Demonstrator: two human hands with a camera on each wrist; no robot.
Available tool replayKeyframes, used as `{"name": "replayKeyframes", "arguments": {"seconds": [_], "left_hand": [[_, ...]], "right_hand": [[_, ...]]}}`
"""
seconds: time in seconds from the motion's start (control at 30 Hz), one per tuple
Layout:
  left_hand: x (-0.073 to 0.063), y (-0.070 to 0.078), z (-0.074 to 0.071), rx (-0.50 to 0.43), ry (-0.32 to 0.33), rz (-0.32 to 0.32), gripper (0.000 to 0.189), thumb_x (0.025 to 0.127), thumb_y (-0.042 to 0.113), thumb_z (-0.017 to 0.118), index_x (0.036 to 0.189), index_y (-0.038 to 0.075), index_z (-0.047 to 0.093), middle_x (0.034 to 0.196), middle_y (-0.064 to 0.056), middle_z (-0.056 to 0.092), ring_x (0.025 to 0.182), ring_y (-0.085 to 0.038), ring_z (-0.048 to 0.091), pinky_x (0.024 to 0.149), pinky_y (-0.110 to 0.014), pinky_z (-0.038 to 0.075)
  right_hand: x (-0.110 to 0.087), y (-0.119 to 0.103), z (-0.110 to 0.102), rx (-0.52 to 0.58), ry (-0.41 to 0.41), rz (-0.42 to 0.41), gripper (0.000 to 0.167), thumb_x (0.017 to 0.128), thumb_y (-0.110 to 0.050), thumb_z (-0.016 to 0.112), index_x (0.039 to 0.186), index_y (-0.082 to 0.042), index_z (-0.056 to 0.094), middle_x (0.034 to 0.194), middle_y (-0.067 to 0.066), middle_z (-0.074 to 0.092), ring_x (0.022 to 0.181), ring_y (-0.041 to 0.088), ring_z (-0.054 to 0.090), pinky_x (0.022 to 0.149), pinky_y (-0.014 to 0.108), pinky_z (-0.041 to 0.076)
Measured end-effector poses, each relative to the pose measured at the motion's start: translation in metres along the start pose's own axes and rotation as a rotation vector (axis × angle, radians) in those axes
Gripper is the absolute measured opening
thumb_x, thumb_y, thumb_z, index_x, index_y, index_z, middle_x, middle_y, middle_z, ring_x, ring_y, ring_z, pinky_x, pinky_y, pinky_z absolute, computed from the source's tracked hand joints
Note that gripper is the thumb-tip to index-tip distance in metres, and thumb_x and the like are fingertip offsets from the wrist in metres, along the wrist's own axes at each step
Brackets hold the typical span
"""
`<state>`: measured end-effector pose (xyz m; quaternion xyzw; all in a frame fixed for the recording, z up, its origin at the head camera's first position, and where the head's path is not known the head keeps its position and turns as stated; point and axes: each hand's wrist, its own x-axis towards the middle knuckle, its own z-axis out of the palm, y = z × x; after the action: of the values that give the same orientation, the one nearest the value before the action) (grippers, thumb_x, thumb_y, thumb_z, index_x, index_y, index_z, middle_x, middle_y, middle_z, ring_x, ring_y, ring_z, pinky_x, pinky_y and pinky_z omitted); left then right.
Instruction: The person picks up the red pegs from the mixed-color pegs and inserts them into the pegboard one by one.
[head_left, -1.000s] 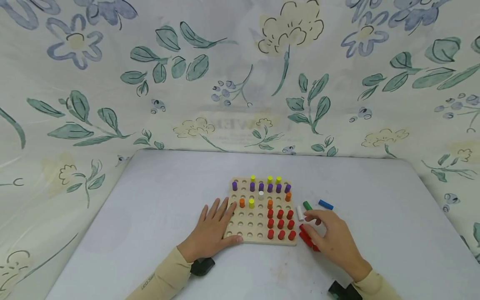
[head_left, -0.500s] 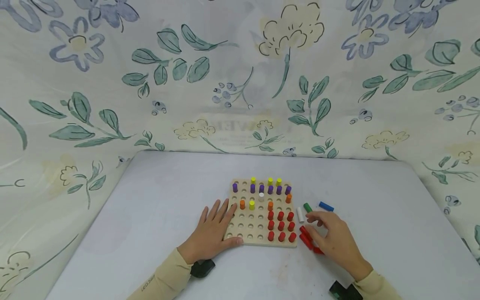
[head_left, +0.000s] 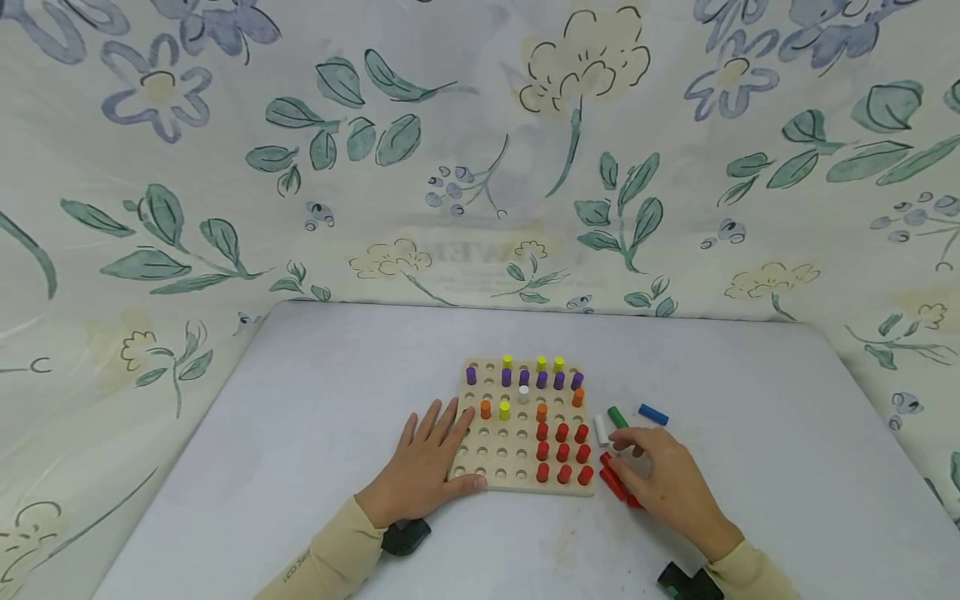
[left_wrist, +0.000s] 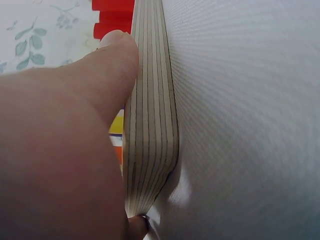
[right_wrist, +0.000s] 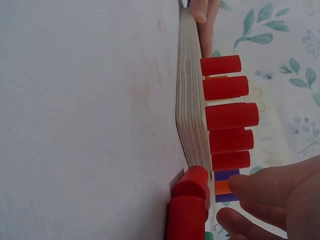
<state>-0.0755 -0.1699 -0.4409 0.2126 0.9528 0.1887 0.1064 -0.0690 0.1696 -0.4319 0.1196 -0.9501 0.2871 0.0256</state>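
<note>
A wooden pegboard [head_left: 492, 463] lies on the white table, with red, orange, yellow, purple and white pegs standing in some of its holes. My left hand [head_left: 416, 471] rests with spread, straight fingers on its left edge; the thumb [left_wrist: 117, 55] lies over the near edge in the left wrist view. Right of the board, my right hand [head_left: 667, 475] hovers over loose red pegs [head_left: 612, 485], thumb and fingers bent loosely and apart. Nothing shows between them. The right wrist view has the red pegs [right_wrist: 186, 217] lying below the fingertips. The palm partly hides one peg.
A white peg [head_left: 602, 430], a green peg [head_left: 617, 417] and a blue peg [head_left: 653, 414] lie loose beyond the right hand. Red pegs [head_left: 562, 453] fill the board's near right corner. Floral cloth [head_left: 465, 167] hangs behind the table.
My right hand stays over the loose red pegs with only slight shifts of its fingers. The left hand holds its place on the board.
</note>
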Motion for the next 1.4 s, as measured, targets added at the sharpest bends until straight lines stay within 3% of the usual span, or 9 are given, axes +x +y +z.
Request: {"name": "replayKeyframes", "arguments": {"seconds": [0.93,1.4], "left_hand": [[0.0027,0.0005,0.0003,0.016,-0.001,0.000,0.093,0.096,0.062,0.056,0.161,0.006,0.020,0.166,-0.020,0.011,0.153,-0.043,0.000,0.116,-0.068,0.002],[-0.0005,0.0017,-0.0013,0.005,-0.004,0.001,0.093,0.096,0.061,0.056,0.161,0.005,0.020,0.166,-0.021,0.011,0.152,-0.044,0.001,0.115,-0.069,0.004]], "right_hand": [[0.0006,0.0021,0.0017,-0.051,-0.046,-0.008,0.026,0.083,-0.009,0.082,0.108,-0.009,0.072,0.095,0.000,0.069,0.085,0.015,0.062,0.075,0.037,0.055],[0.0017,0.0013,0.0010,-0.061,-0.112,-0.001,0.027,0.083,-0.014,0.083,0.108,-0.009,0.073,0.090,-0.005,0.067,0.081,0.011,0.057,0.070,0.032,0.052]]}}
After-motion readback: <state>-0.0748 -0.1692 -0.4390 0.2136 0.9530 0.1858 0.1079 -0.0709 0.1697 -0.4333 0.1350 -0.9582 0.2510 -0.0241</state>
